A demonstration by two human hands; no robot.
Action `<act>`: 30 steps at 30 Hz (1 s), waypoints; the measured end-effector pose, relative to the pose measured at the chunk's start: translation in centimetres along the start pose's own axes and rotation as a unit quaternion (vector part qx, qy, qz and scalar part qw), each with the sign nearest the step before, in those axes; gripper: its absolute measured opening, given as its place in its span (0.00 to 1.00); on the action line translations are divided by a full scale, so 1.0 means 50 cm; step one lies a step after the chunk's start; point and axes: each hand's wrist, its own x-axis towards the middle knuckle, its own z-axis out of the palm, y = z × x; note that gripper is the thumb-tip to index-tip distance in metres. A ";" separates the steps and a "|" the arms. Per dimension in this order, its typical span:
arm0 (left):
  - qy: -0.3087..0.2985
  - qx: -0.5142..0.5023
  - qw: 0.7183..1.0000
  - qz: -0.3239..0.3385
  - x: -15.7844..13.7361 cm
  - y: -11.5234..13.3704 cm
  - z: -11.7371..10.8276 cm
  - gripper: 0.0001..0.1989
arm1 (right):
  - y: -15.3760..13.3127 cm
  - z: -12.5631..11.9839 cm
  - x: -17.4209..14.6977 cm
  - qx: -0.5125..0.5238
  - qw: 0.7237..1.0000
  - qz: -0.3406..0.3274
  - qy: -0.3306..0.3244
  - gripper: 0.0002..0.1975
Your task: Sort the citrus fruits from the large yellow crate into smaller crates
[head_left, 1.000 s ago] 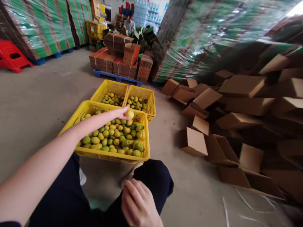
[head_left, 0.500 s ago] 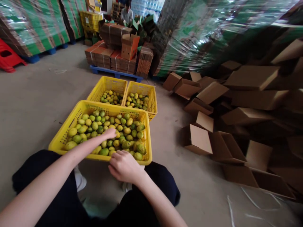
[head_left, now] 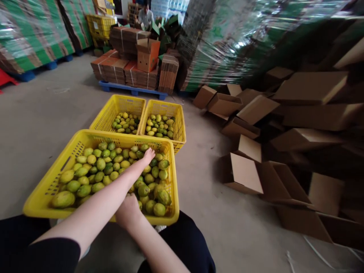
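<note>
A large yellow plastic crate (head_left: pixel 173 182) full of yellow-green lemons (head_left: pixel 101 164) sits before my knees. My left hand (head_left: pixel 148 154) reaches over it to the far right part, fingers bent down among the lemons and touching them. Its fingers look closed, but whatever lies under them is hidden. Nearer to me, my right hand (head_left: pixel 127 209) is curled at the crate's front rim, below my left forearm. That forearm covers part of it, and its fingers are turned away, so its contents cannot be seen.
Behind stand two more yellow crates (head_left: pixel 95 119) (head_left: pixel 182 127), partly filled with lemons. A blue pallet (head_left: pixel 133 90) bears bundled flat cartons (head_left: pixel 112 70). Open cardboard boxes (head_left: pixel 246 172) are heaped on the right. Wrapped green stacks (head_left: pixel 31 34) line the left, and a person (head_left: pixel 146 17) is at the back.
My left hand has moved right and farther back across the lemons. My right hand has shifted left, under the left forearm. The view has come nearer to the front crate.
</note>
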 end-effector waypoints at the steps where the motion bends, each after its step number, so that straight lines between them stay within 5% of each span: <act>1: -0.003 0.039 0.999 0.013 0.005 -0.005 0.004 0.19 | 0.007 -0.004 0.001 -0.012 0.999 0.041 0.010 0.13; 6: -0.017 0.159 0.984 0.077 0.004 -0.034 0.000 0.15 | 0.022 -0.010 -0.005 -0.003 0.993 0.080 -0.083 0.12; 14: -0.017 0.151 0.983 0.105 -0.048 -0.073 -0.058 0.39 | 0.025 -0.034 -0.016 0.015 0.995 0.084 -0.054 0.16; 20: 0.055 0.017 0.994 0.096 -0.217 -0.101 -0.116 0.37 | 0.046 -0.055 -0.025 0.048 0.995 0.083 -0.027 0.13; 22: 0.092 -0.040 0.990 0.100 -0.299 -0.114 -0.146 0.39 | 0.065 -0.074 -0.036 0.131 0.987 0.095 0.009 0.15; 23: 0.113 -0.063 0.986 0.105 -0.341 -0.119 -0.164 0.39 | 0.076 -0.086 -0.042 0.253 0.961 0.100 0.044 0.17; 24: 0.145 -0.100 0.977 0.120 -0.383 -0.123 -0.183 0.39 | 0.087 -0.097 -0.047 0.407 0.905 0.101 0.077 0.18; 26: 0.207 -0.140 0.959 0.137 -0.459 -0.123 -0.221 0.39 | 0.105 -0.115 -0.053 0.670 0.734 0.080 0.075 0.21; 28: 0.233 -0.143 0.952 0.139 -0.520 -0.107 -0.254 0.39 | 0.110 -0.123 -0.051 0.785 0.598 0.100 0.127 0.20; 30: 0.237 -0.135 0.952 0.137 -0.561 -0.077 -0.274 0.40 | 0.101 -0.119 -0.045 0.834 0.522 0.110 0.140 0.18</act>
